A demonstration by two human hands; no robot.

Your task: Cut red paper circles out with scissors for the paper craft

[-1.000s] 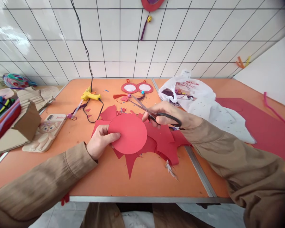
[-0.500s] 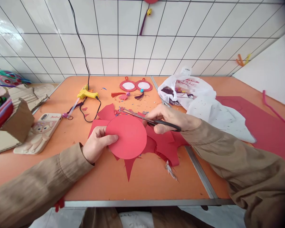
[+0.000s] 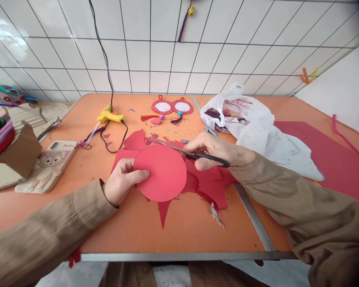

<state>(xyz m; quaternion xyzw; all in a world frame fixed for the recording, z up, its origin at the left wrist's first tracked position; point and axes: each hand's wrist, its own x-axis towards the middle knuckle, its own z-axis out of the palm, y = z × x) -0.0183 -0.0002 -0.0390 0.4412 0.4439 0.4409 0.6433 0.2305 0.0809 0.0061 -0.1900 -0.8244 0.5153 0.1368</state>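
Note:
A round red paper disc (image 3: 163,175) is pinched at its left edge by my left hand (image 3: 124,180), thumb on top. My right hand (image 3: 210,151) grips black-handled scissors (image 3: 209,158), whose blades lie along the disc's upper right edge and point to the upper left. The blades look nearly closed. Beneath the disc, red paper offcuts (image 3: 209,179) are spread over the orange table (image 3: 119,227); one pointed strip sticks out toward me.
A yellow glue gun (image 3: 110,116) with its cord stands at the left back, near a phone (image 3: 52,165) and a cardboard box (image 3: 20,155). Two red-rimmed round ornaments (image 3: 182,106) lie at the back. To the right are a white plastic bag (image 3: 254,123) and red paper sheet (image 3: 340,163).
The view has shifted slightly. Both hands, the disc and the scissors keep nearly the same position relative to one another.

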